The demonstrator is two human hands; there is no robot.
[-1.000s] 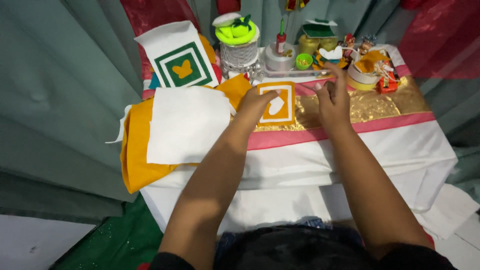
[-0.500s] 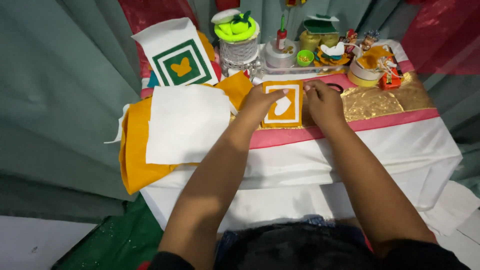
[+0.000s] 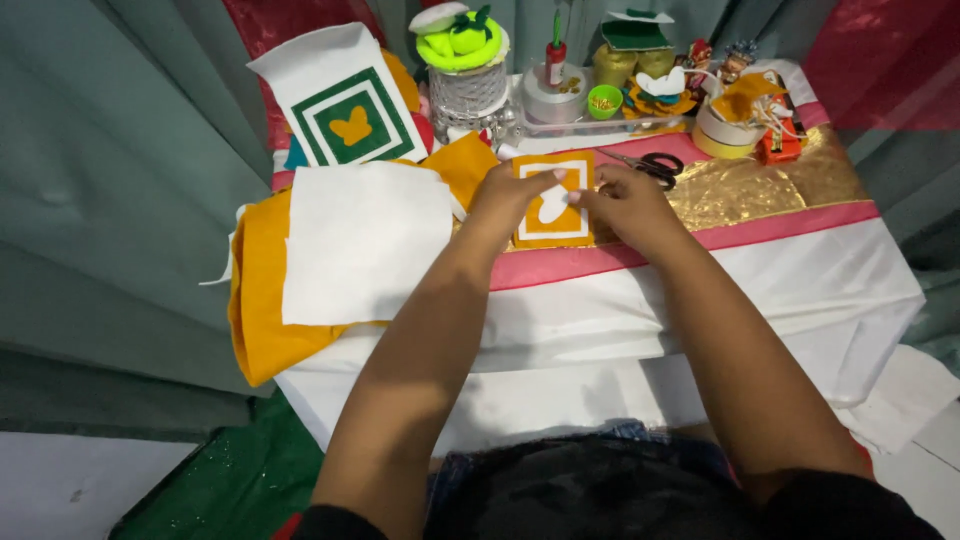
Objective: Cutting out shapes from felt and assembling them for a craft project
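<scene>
Both hands (image 3: pixel 565 200) hide pt of orange square (image 3: pixel 553 225).

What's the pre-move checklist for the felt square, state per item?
1. Both hands on the orange felt square: ok, left hand and right hand touch it.
2. White shape centred in the white frame: ok.
3. Square lying flat on the table: ok.
4. Scissors apart from the hands: ok, just beyond the right hand.
5. Shape stuck down: cannot tell.
</scene>
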